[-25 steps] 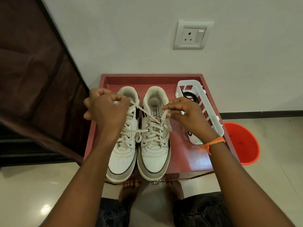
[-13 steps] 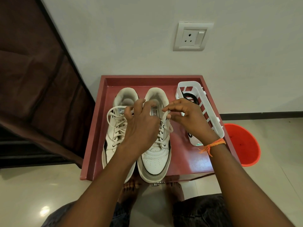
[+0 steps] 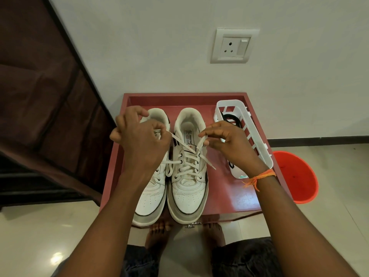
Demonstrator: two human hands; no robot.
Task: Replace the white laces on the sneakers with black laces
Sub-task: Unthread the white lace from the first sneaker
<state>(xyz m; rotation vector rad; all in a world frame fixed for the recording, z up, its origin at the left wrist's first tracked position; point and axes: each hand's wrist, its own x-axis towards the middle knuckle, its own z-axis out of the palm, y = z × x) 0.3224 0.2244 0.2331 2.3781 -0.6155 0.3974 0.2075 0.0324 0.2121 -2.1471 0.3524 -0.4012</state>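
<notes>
Head view: my left hand (image 3: 139, 136) pinches one end of the white lace (image 3: 179, 141), and my right hand (image 3: 225, 140) pinches the other end, both grips clamped on it. Lace runs from the right sneaker (image 3: 189, 166), lying heel at 12 o'clock, toe at 6, on the red tabletop (image 3: 239, 196). My left end stretches toward 10 o'clock; I judge the next pull goes outward. Black laces (image 3: 230, 118) sit in the white basket (image 3: 257, 142) at 2 o'clock.
</notes>
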